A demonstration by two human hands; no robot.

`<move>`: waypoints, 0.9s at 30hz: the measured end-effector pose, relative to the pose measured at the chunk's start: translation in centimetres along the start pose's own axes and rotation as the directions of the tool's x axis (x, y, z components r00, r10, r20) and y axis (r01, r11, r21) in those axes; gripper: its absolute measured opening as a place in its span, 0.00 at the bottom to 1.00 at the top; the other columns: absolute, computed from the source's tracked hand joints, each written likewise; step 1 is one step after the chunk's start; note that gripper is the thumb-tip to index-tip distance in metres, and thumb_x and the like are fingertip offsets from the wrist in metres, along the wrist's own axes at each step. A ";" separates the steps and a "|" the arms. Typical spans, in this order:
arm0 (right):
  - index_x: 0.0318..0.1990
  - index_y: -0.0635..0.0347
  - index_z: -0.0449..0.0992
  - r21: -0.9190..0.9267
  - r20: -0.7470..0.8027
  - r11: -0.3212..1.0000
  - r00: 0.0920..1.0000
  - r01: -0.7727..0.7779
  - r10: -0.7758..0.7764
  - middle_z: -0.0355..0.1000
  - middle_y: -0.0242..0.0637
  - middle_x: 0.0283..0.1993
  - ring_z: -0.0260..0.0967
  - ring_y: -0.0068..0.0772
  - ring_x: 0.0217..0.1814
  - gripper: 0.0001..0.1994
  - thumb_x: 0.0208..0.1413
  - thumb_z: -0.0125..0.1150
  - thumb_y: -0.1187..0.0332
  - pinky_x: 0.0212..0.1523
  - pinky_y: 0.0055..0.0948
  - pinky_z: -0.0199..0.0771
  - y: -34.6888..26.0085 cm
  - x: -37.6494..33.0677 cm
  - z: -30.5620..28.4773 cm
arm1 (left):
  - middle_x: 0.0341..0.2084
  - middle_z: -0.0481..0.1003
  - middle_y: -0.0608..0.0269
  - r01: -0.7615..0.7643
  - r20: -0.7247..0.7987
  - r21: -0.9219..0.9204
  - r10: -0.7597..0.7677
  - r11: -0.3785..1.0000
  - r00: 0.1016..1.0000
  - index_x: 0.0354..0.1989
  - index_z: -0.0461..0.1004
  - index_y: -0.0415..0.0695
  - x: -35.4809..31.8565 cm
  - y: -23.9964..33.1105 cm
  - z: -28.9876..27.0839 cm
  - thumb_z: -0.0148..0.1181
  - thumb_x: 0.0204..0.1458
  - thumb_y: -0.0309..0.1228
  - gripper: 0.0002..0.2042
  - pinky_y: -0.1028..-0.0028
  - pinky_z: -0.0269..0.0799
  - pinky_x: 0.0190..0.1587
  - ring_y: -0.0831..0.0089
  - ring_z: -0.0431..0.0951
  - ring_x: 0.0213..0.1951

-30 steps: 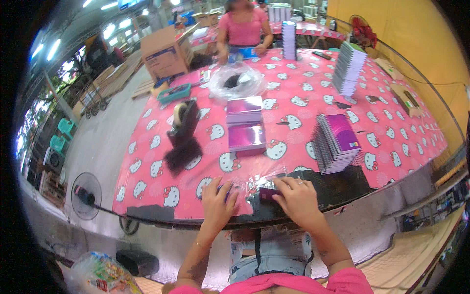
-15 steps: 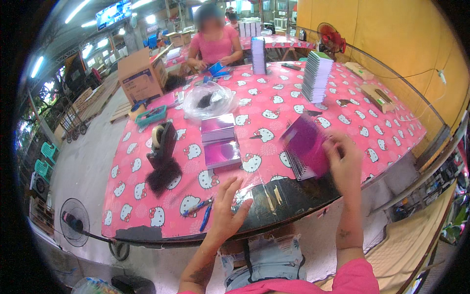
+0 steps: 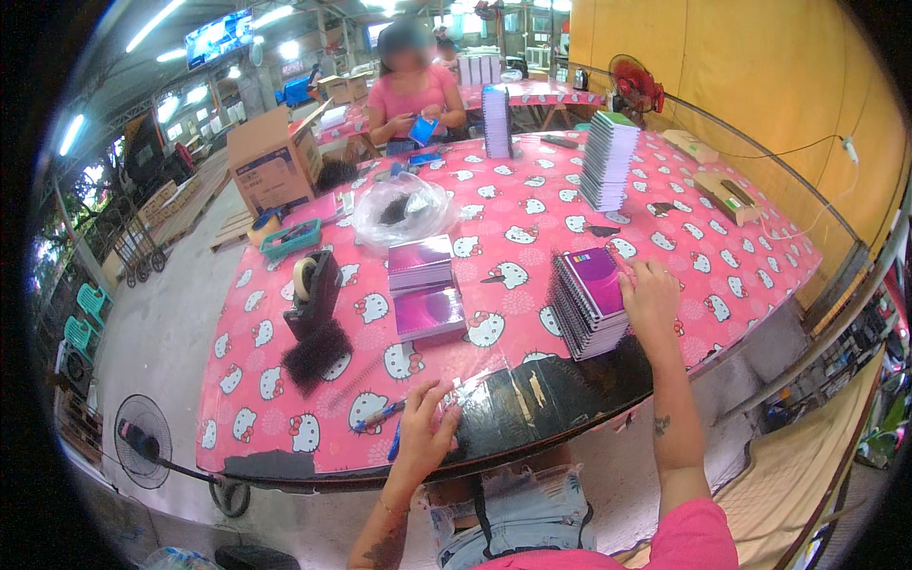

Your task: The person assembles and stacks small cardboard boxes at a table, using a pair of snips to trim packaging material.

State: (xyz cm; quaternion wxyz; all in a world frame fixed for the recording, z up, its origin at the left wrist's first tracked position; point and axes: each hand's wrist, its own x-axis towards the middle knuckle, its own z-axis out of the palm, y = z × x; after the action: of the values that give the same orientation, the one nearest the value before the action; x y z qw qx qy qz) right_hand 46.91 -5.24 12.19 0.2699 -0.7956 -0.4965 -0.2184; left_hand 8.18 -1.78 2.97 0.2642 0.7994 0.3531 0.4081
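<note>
A stack of spiral-bound notebooks (image 3: pixel 591 318) with purple covers stands near the front right of the table. My right hand (image 3: pixel 652 296) is at its right side, thumb and fingers closed on the edge of the top purple notebook (image 3: pixel 597 277). My left hand (image 3: pixel 426 432) hovers low by the table's front edge, fingers apart, holding nothing. Beneath and beside it lie a blue-handled tool (image 3: pixel 394 446), mostly covered by the hand, and a slim pen-like tool (image 3: pixel 378 416). Two piles of purple booklets (image 3: pixel 427 313) sit beyond my left hand.
Left of the booklets are a tape dispenser (image 3: pixel 312 285) and a bundle of black coils (image 3: pixel 318 356). Farther back are a clear plastic bag (image 3: pixel 404 214), a green tray (image 3: pixel 290 239) and tall notebook stacks (image 3: pixel 608 166). A co-worker (image 3: pixel 415 95) across the table holds something blue.
The purple notebook that was tilted and blurred in my right hand now lies flat on the stack. My left hand has moved slightly down and left. The co-worker has raised the blue item.
</note>
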 end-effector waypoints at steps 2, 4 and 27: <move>0.54 0.56 0.78 0.030 -0.133 0.989 0.981 0.145 -0.140 0.75 0.43 0.54 0.72 0.46 0.58 0.19 0.58 0.63 0.59 0.60 0.51 0.68 -1.6 -0.7 -0.1 | 0.54 0.72 0.46 -0.049 0.003 0.055 0.048 0.997 0.999 0.55 0.75 0.41 1.0 -0.5 -0.1 0.66 0.54 0.29 0.19 0.61 0.69 0.58 0.51 0.73 0.56; 0.58 0.59 0.75 0.009 -0.139 0.965 0.956 0.260 -0.257 0.73 0.45 0.59 0.68 0.46 0.64 0.22 0.60 0.60 0.58 0.65 0.53 0.61 -4.7 -2.5 0.9 | 0.54 0.72 0.45 -0.106 0.011 0.141 0.106 0.984 0.994 0.55 0.75 0.41 2.8 -1.6 -0.4 0.65 0.54 0.30 0.19 0.60 0.69 0.58 0.49 0.73 0.57; 0.55 0.59 0.74 0.735 -0.141 0.634 0.969 0.241 -0.205 0.72 0.45 0.60 0.67 0.47 0.65 0.21 0.54 0.69 0.68 0.67 0.46 0.60 -11.6 -11.5 1.5 | 0.39 0.78 0.55 -0.424 0.120 0.442 0.416 0.790 0.901 0.49 0.76 0.41 8.0 -0.4 -0.4 0.58 0.48 0.23 0.17 0.58 0.71 0.50 0.57 0.77 0.43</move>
State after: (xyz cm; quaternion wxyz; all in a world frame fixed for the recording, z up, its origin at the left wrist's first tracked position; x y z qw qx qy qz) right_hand 31.76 -7.81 6.46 0.5537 -0.5424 -0.6303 -0.0447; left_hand 11.08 4.78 6.61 -0.0262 0.9002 0.2508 0.3552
